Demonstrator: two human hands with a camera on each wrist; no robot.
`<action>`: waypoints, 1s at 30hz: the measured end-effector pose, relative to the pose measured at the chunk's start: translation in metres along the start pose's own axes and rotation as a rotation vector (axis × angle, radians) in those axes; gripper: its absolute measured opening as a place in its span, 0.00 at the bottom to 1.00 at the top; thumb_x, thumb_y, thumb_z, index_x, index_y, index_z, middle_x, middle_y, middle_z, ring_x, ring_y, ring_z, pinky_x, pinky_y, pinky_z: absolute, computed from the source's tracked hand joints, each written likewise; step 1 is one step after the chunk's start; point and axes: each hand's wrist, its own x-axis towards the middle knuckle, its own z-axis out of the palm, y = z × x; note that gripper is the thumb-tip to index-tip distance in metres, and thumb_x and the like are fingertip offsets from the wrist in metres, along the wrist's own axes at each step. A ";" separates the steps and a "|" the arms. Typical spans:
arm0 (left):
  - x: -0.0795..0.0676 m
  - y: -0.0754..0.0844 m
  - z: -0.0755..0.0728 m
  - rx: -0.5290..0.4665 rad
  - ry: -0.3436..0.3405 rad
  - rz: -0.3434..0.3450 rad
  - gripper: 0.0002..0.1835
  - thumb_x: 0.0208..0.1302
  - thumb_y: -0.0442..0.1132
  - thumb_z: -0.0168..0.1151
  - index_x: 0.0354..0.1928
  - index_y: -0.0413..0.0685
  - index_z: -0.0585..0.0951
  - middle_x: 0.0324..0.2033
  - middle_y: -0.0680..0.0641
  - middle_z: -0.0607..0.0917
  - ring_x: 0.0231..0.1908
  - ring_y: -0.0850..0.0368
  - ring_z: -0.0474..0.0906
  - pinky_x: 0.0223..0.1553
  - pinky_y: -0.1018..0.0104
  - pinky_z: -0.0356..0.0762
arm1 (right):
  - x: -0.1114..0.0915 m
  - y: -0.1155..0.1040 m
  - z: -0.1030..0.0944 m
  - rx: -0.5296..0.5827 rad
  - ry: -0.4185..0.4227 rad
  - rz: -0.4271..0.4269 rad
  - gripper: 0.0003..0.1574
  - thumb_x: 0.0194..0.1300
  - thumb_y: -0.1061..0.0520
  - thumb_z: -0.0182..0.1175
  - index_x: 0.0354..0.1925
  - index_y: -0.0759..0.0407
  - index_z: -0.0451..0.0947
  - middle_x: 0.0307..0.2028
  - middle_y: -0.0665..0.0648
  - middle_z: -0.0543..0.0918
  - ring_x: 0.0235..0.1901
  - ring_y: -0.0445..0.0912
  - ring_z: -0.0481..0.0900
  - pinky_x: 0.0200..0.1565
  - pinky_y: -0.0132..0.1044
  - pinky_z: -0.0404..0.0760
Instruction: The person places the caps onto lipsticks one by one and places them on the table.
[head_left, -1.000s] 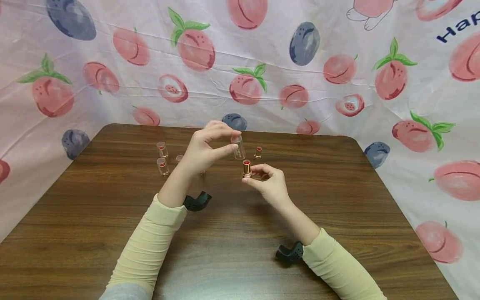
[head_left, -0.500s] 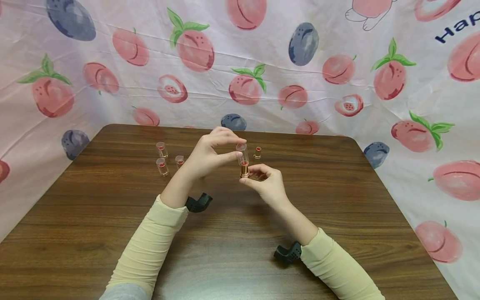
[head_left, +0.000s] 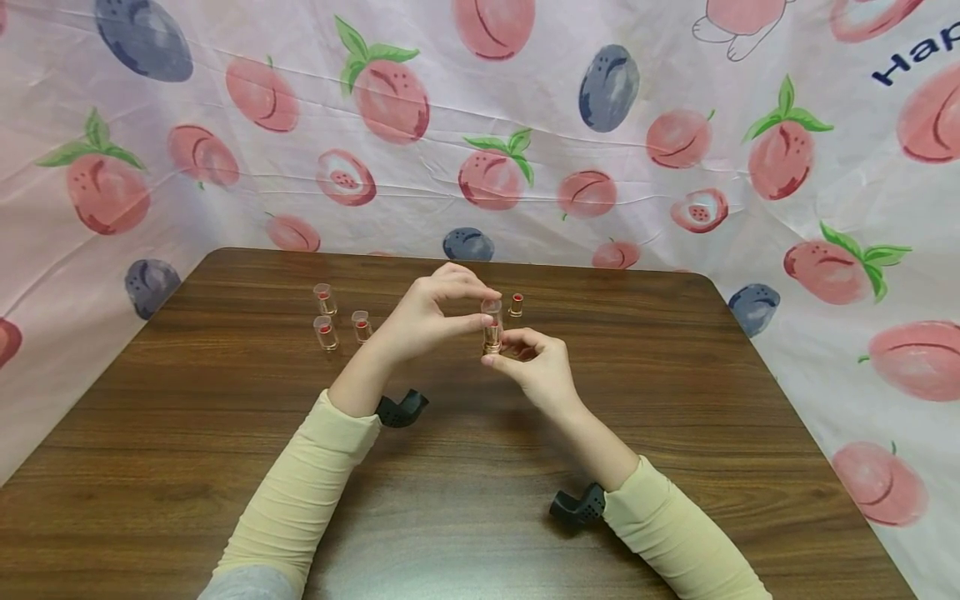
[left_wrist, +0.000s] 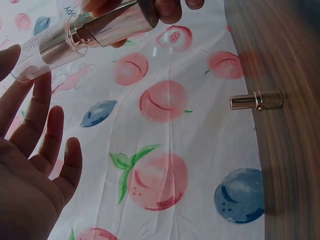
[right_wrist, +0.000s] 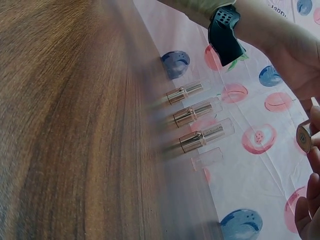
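Note:
Above the table, my left hand (head_left: 431,315) pinches a clear cap (head_left: 491,307) at its top between thumb and fingers. Below it my right hand (head_left: 546,367) holds an upright gold lipstick (head_left: 492,339) by its base. The cap surrounds the lipstick's red tip and upper gold part; in the left wrist view the cap (left_wrist: 49,47) reaches down over the inner tube. Whether it is fully seated I cannot tell. Behind my right hand stands an uncapped gold lipstick (head_left: 516,305).
Three lipsticks with clear caps (head_left: 326,334) stand upright on the left of the brown wooden table (head_left: 465,483). A loose clear cap (right_wrist: 207,159) stands beside them in the right wrist view. A fruit-patterned cloth (head_left: 525,100) hangs behind the table.
My left hand has moved down and slightly right, bringing the clear cap from above the lipstick to around its upper part. My right hand has stayed nearly still.

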 end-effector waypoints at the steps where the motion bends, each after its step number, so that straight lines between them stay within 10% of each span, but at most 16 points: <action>1: 0.000 0.000 0.000 0.002 -0.004 -0.003 0.15 0.52 0.29 0.72 0.44 0.40 0.86 0.38 0.49 0.83 0.47 0.54 0.71 0.49 0.58 0.67 | 0.000 0.000 0.000 0.001 -0.001 0.000 0.15 0.50 0.69 0.72 0.38 0.73 0.82 0.30 0.67 0.82 0.27 0.43 0.74 0.31 0.30 0.72; 19: -0.002 -0.007 0.001 -0.039 -0.055 -0.002 0.13 0.53 0.27 0.71 0.43 0.38 0.86 0.38 0.48 0.83 0.46 0.54 0.73 0.49 0.60 0.69 | 0.011 0.039 0.000 0.041 0.012 -0.066 0.15 0.48 0.66 0.75 0.37 0.66 0.85 0.29 0.57 0.83 0.27 0.42 0.74 0.29 0.31 0.71; 30: -0.005 0.021 0.005 -0.020 -0.061 0.004 0.13 0.50 0.21 0.69 0.40 0.28 0.83 0.37 0.37 0.82 0.46 0.46 0.73 0.51 0.60 0.69 | 0.000 0.010 -0.002 0.031 0.033 -0.172 0.14 0.45 0.74 0.72 0.34 0.77 0.83 0.29 0.66 0.81 0.31 0.59 0.75 0.35 0.45 0.75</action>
